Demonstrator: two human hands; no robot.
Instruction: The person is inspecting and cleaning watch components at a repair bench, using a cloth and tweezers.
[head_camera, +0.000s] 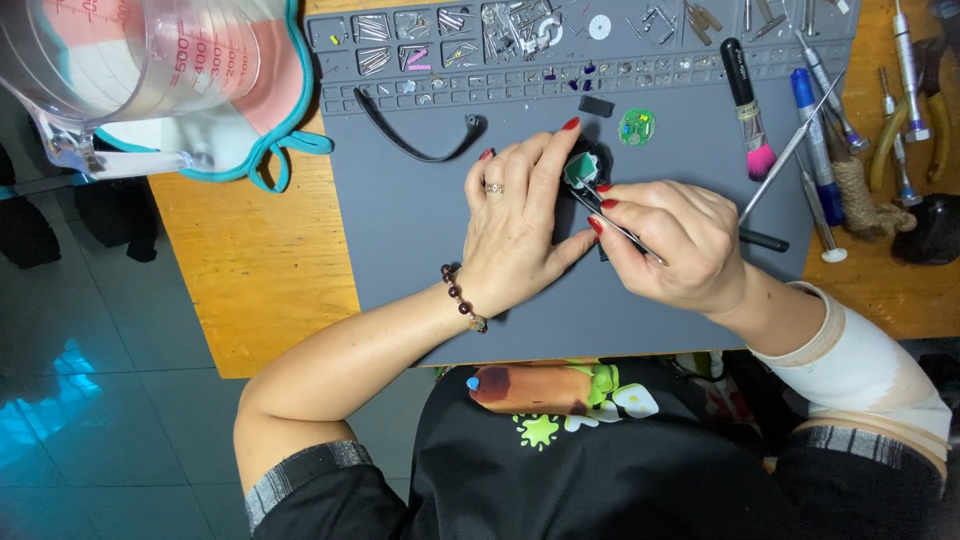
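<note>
Tweezers (618, 226) sit pinched in my right hand (672, 243), tips at the small black watch body (583, 166) my left hand (520, 222) clamps near the grey mat's (420, 240) middle. I judge it light, fragile; grip its rim, not the green insides.

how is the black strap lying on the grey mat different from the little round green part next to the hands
The black strap is long, thin and curved, while the round green part is a small disc. The strap is plain matte black; the green part is translucent with tiny bits showing on it. The strap lies to the left of the left hand; the green part sits above the right hand. Both rest untouched on the grey mat.
</note>
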